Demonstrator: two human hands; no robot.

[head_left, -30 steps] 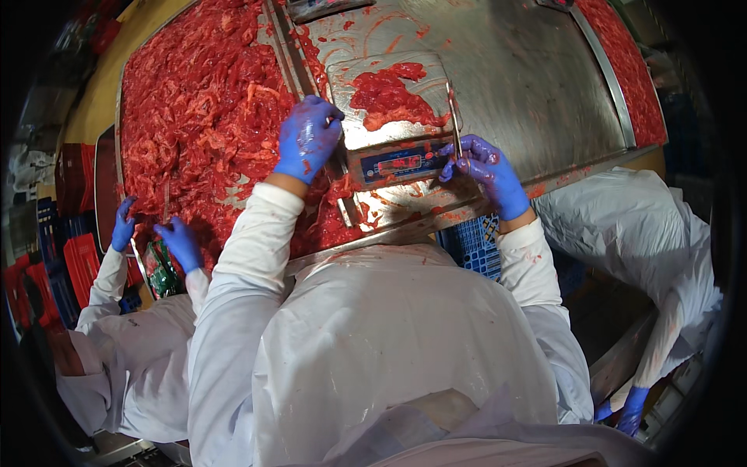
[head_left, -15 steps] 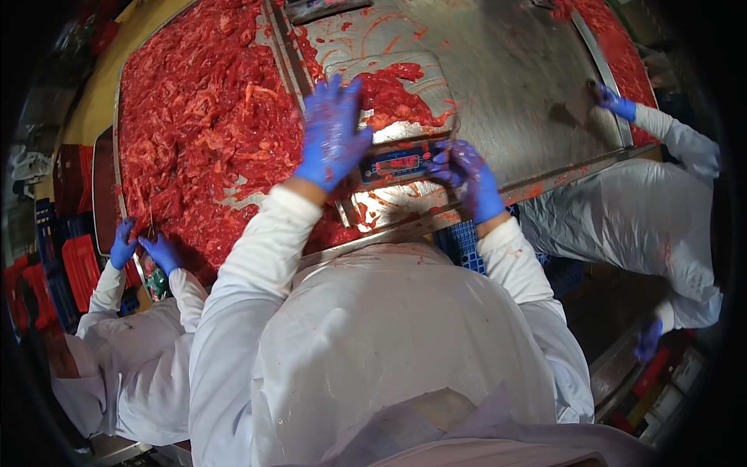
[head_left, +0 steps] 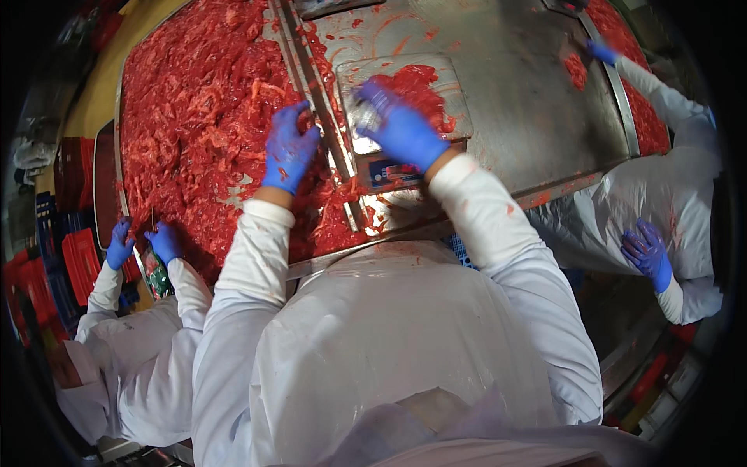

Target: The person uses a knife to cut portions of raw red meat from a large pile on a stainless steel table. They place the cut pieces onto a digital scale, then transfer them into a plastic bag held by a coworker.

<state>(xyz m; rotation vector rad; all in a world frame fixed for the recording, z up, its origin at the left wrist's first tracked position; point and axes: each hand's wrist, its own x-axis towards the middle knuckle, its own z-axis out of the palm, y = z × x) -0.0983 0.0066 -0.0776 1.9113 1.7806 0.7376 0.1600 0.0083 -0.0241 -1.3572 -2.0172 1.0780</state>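
Both sides gloved in blue. At the right edge of the heap (head_left: 202,101) with the left hand (head_left: 289,156): fingers loosely curled and apart, nothing visible in grip; can't tell if touching. Over the left part of the scale (head_left: 459,109) with the right hand (head_left: 403,131): blurred, fingers bunched; can't tell if holding anything or touching the pan.

On the pan, just beside and partly behind the right hand: meat (head_left: 420,82), red, in a loose patch. Likely soft, limp, wet and slippery, light per handful, apt to sag or shed strands. Best taken as a whole bunch, from underneath or around, not pinched at one end.

Between the hands: raised metal divider (head_left: 338,162), in the way of any straight crossing from heap to scale. Partly hidden by the right wrist: readout (head_left: 387,173). Underneath: metal counter (head_left: 537,101), smeared red in places.

Farther right: co-worker's hand (head_left: 601,53) near a small clump (head_left: 576,71). At the heap's lower left: another co-worker's two hands, near a green bundle (head_left: 158,279), too unclear to identify. Below the counter edge: blue crate (head_left: 459,249). Far left: red crates (head_left: 80,261).
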